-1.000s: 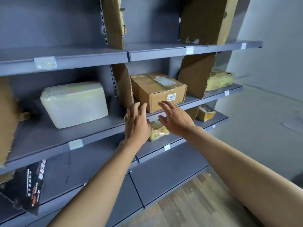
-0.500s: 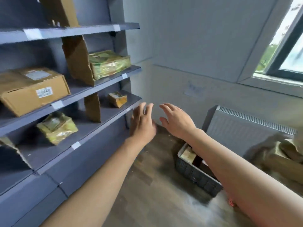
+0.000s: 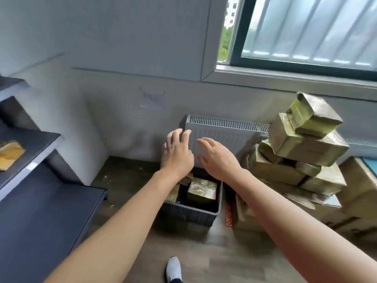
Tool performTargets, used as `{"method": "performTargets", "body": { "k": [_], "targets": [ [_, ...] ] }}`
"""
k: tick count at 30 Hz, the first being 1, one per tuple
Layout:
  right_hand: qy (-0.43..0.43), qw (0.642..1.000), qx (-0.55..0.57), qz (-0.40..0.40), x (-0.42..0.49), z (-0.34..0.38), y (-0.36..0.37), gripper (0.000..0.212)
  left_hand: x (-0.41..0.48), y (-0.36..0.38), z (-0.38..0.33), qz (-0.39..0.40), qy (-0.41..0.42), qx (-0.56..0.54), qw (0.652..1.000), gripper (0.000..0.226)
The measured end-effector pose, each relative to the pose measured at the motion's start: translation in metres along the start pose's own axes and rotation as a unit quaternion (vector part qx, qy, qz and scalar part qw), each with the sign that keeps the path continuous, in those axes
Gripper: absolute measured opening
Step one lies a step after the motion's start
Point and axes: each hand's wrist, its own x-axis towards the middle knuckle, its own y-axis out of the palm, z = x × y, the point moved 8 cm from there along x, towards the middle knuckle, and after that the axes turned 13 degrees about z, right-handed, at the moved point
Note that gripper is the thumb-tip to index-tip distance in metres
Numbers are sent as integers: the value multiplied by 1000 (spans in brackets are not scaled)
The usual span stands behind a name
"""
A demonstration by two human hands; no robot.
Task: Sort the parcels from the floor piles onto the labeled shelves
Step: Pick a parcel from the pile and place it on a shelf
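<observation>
Both hands are stretched out in front of the person and carry nothing. The left hand (image 3: 177,155) has its fingers spread and relaxed, so its grip is wide and empty. The right hand (image 3: 219,160) is likewise flat and loose, its grip wide and closed on no parcel. They hang just above a dark plastic crate (image 3: 189,214) on the wooden floor (image 3: 126,180), and at least one parcel wrapped in yellow-green tape (image 3: 202,190) lies inside it, with others partly hidden by the left wrist. To the right, a leaning pile of taped parcels (image 3: 302,146) stands on larger cardboard boxes (image 3: 361,193) in front of the radiator (image 3: 222,127) under the window (image 3: 306,31). At the left edge the grey shelves (image 3: 34,139) show only one small yellow parcel (image 3: 10,153), and the bottom shelf (image 3: 47,211) shows none. By this view the sorting looks far from finished, since little sits on the visible shelving while the crate and the pile hold many parcels. The step in hand appears to be reaching for the next parcel, most likely from the crate directly beneath the hands.
</observation>
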Motion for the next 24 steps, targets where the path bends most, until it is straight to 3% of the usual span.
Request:
{"method": "performTargets", "body": {
  "k": [12,24],
  "targets": [
    [90,989,69,90,161,-142,85,50,190,128,84,145,-55,-18,988,61],
    [120,946,195,231,276,-255,264,51,271,282,214,253,-248,-77,932,49]
  ]
}}
